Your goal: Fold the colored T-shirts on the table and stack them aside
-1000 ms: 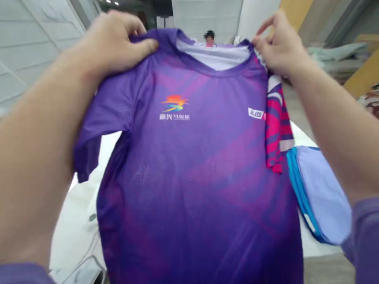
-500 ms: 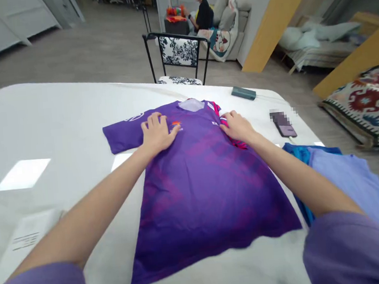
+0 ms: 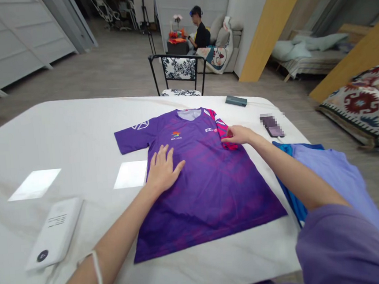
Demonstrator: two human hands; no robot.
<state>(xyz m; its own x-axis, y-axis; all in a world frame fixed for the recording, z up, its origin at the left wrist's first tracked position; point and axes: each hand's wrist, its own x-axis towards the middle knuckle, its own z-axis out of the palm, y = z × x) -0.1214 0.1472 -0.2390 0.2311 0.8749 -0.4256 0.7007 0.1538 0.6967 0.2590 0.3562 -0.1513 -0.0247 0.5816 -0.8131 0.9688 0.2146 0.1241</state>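
A purple short-sleeved T-shirt lies front side up on the table, collar at the far end and hem towards me. Its left-side sleeve is spread outwards, while the pink patterned sleeve on the right lies in against the body. My left hand rests flat on the left part of the chest, fingers spread. At the pink sleeve, my right hand has its fingers closed on the fabric; the fingertips are partly hidden.
Right of the shirt lie folded blue and lavender clothes, a phone and a dark green box-like device. A white power bank with a cable lies at left on the white table. Beyond stand a chair and a seated person.
My left hand has slid down the chest towards me, uncovering the logo. My right hand stays at the pink sleeve, its fingers now drawn together. The view has shifted, showing the power bank more fully.
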